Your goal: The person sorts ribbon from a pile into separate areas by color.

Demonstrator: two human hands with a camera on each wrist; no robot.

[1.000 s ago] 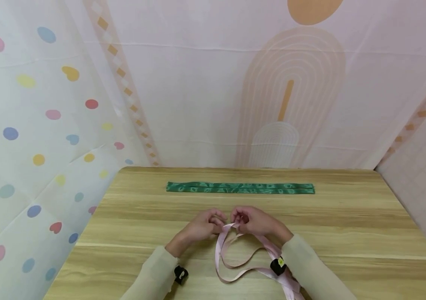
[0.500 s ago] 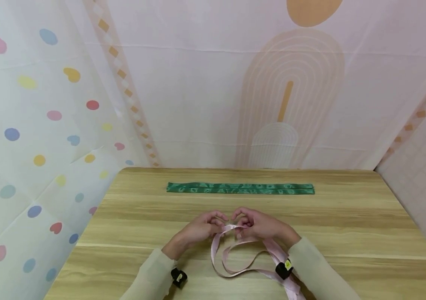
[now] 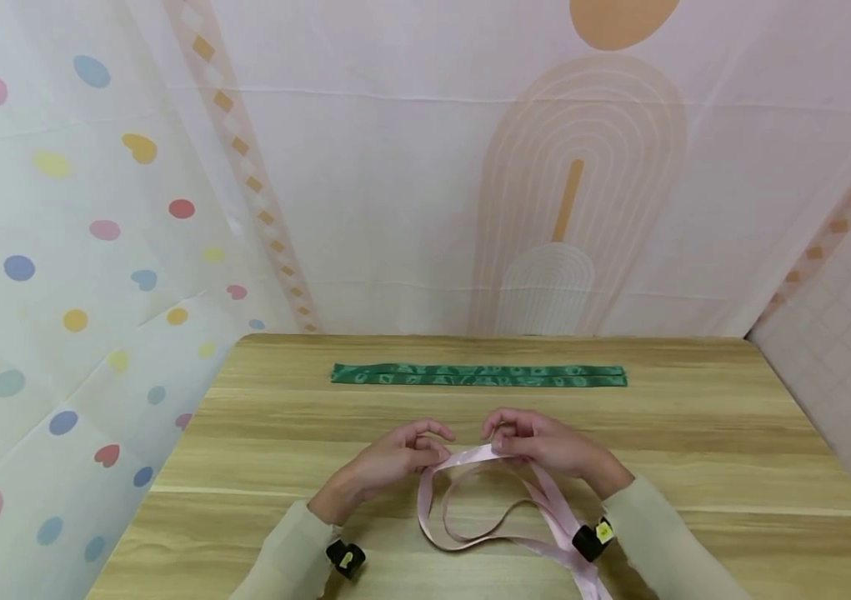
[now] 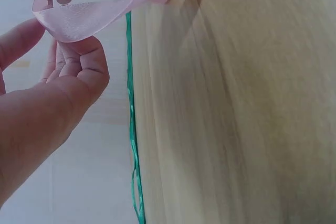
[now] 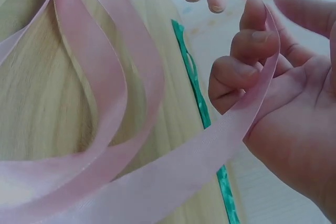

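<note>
A long pink satin ribbon (image 3: 476,456) stretches between the two hands, and its loops trail down toward the front of the table. My left hand (image 3: 387,462) pinches one part of it between thumb and fingers. To the right, my right hand (image 3: 556,448) grips it too, with the fingers bent. In the right wrist view the ribbon (image 5: 184,174) runs across the curled fingers of the right hand (image 5: 299,93). The left wrist view has a ribbon bend (image 4: 84,22) at the left hand's fingertips (image 4: 86,45).
Two green patterned ribbon strips (image 3: 479,376) lie side by side near the back of the wooden table (image 3: 695,433). Printed cloth (image 3: 395,208) hangs behind and at both sides. Black wrist cameras (image 3: 592,540) sit at both cuffs.
The hands have drawn apart, the right one moving right and the left one slightly left. The pink ribbon between them now shows a longer, straighter span. The green strips stay in place.
</note>
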